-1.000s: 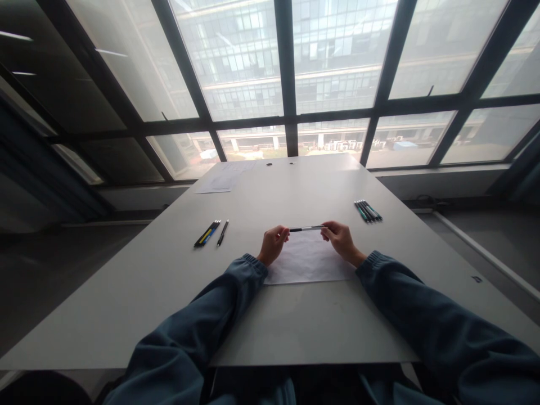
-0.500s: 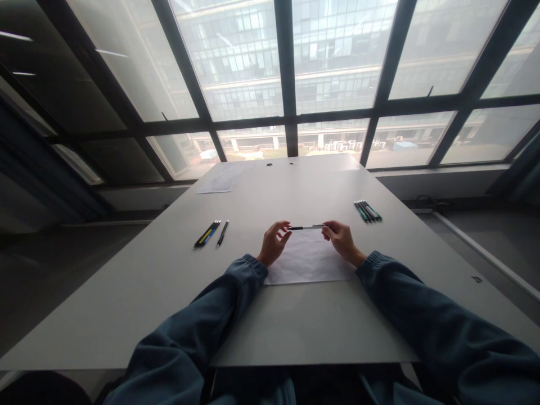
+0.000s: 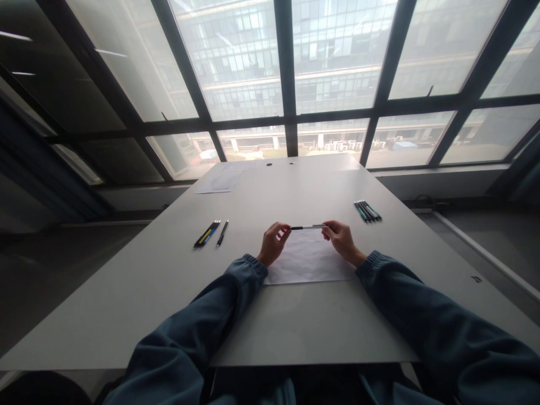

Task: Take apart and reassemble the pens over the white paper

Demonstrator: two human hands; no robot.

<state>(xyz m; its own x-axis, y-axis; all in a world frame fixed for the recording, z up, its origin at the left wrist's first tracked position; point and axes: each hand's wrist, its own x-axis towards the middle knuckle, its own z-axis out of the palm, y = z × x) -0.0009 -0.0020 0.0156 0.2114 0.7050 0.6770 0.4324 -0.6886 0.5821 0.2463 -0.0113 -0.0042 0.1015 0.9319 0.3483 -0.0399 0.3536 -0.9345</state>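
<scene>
A slim pen [image 3: 307, 227] with a dark left part and a pale right part is held level just above a white sheet of paper [image 3: 307, 261] on the grey table [image 3: 169, 281]. My left hand [image 3: 273, 243] pinches the pen's left end with its fingertips. My right hand [image 3: 341, 238] grips the right end, fingers curled. Both arms wear dark blue sleeves with ribbed cuffs.
A few pens [image 3: 207, 233] lie in a bundle at the left, with a single dark pen [image 3: 223, 232] beside them. Several more pens [image 3: 368, 210] lie at the right. Printed sheets [image 3: 221, 180] rest at the far left end below large windows.
My left hand's fingers loosened and spread slightly at the pen's left end, then closed on it again. The pen and my right hand stayed almost still.
</scene>
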